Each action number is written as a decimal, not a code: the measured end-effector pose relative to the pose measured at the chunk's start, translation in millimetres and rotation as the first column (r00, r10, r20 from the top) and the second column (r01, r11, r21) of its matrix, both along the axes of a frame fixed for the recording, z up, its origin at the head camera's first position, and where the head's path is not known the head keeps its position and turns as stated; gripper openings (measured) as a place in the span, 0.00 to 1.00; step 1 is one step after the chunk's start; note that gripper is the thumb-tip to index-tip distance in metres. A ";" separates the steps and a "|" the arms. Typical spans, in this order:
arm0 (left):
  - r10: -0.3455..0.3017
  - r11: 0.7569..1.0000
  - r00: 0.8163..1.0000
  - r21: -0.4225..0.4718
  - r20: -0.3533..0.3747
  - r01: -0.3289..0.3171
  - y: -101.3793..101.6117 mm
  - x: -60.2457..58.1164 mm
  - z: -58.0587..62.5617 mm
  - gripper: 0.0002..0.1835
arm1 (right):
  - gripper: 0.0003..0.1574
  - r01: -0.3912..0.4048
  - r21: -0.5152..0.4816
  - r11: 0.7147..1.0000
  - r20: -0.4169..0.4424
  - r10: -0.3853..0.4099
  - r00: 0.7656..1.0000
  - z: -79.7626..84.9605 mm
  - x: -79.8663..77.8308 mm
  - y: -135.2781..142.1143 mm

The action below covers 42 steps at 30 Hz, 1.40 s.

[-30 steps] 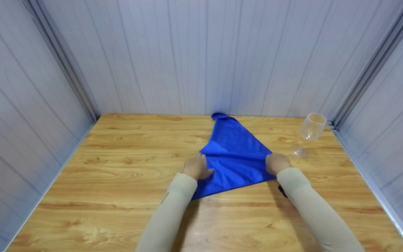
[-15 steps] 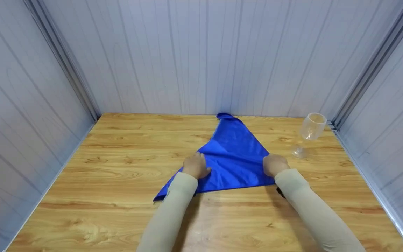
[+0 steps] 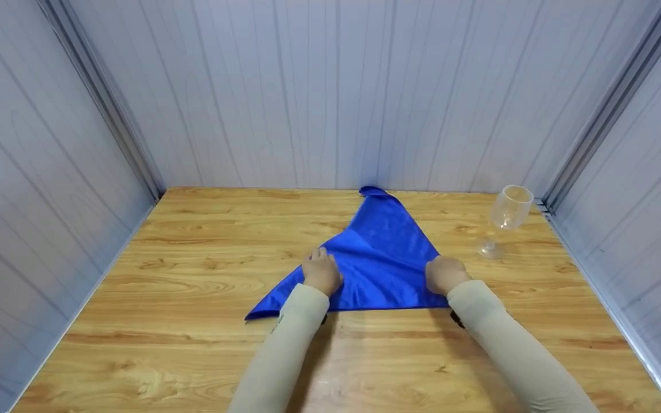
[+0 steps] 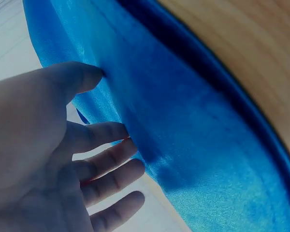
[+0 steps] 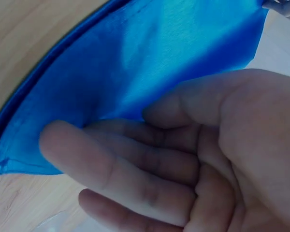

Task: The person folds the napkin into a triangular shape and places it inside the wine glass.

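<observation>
A shiny blue cloth, folded roughly into a triangle, lies on the table between my hands. Its far tip curls over near the back wall, and one corner points left past my left forearm. My left hand rests at the cloth's left edge. In the left wrist view its thumb and fingers are spread apart, with the thumb and index tips touching the cloth. At the right edge, my right hand holds the cloth with bent fingers. Its thumb lies close against the index finger, which partly hides the contact.
A clear wine glass stands upright at the back right, beyond my right hand. Pale panel walls enclose the back and both sides of the wooden table.
The cloth has turned: its far tip shifted right, and its left corner came out from behind my left forearm. My right hand moved slightly left and nearer; my left hand barely moved.
</observation>
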State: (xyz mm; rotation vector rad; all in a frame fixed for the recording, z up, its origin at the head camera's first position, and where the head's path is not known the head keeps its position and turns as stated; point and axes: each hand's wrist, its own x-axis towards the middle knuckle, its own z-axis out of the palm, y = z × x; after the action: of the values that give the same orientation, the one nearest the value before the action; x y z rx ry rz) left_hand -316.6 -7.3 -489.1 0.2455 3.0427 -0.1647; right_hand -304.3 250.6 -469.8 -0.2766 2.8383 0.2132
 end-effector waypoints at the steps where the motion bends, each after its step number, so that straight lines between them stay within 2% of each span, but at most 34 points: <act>1: 0.002 1.000 1.000 0.012 -0.004 -0.002 -0.2 0.4 -0.5 0.28 | 0.13 -0.004 0.005 1.000 0.004 0.004 1.000 0.2 0.8 -1.0; 9: 0.024 0.991 0.999 0.129 -0.049 -0.017 -4.0 1.1 -2.2 0.25 | 0.12 0.011 -0.008 1.000 0.024 -0.011 1.000 3.0 7.1 -9.2; 14: 0.033 0.983 0.999 0.183 -0.030 -0.027 -6.6 -0.7 -2.8 0.25 | 0.12 0.007 -0.011 1.000 0.044 -0.007 0.999 2.6 9.6 -11.9; 21: 0.024 0.984 1.000 0.176 -0.002 -0.023 -5.7 -2.9 -1.9 0.37 | 0.12 -0.009 -0.006 1.000 0.040 0.010 0.999 1.5 10.8 -12.2; 28: 0.030 0.978 1.000 0.208 0.001 -0.030 -8.5 -3.4 -3.0 0.46 | 0.13 -0.010 -0.001 1.000 0.045 0.010 0.999 3.2 14.8 -16.0; 36: 0.012 0.989 1.000 0.149 -0.013 -0.010 -7.2 -1.6 -7.0 0.50 | 0.17 0.045 -0.048 0.998 0.015 -0.044 0.999 1.1 1.2 3.4; 39: 0.015 0.990 0.999 0.140 -0.030 -0.010 -6.6 -0.6 -8.7 0.49 | 0.19 0.041 -0.119 0.992 -0.043 -0.046 0.998 -3.5 -8.8 14.3; 42: 0.021 0.991 0.999 0.134 -0.037 -0.016 -7.0 0.1 -8.1 0.49 | 0.20 0.013 -0.216 0.976 -0.141 -0.044 0.989 -9.5 -18.9 23.4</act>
State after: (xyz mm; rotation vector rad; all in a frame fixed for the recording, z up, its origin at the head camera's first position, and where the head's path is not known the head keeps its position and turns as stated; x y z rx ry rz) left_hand -316.5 -14.4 -497.2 0.2252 3.0963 0.0369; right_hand -323.1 274.0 -479.3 -0.2749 3.0110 -0.0845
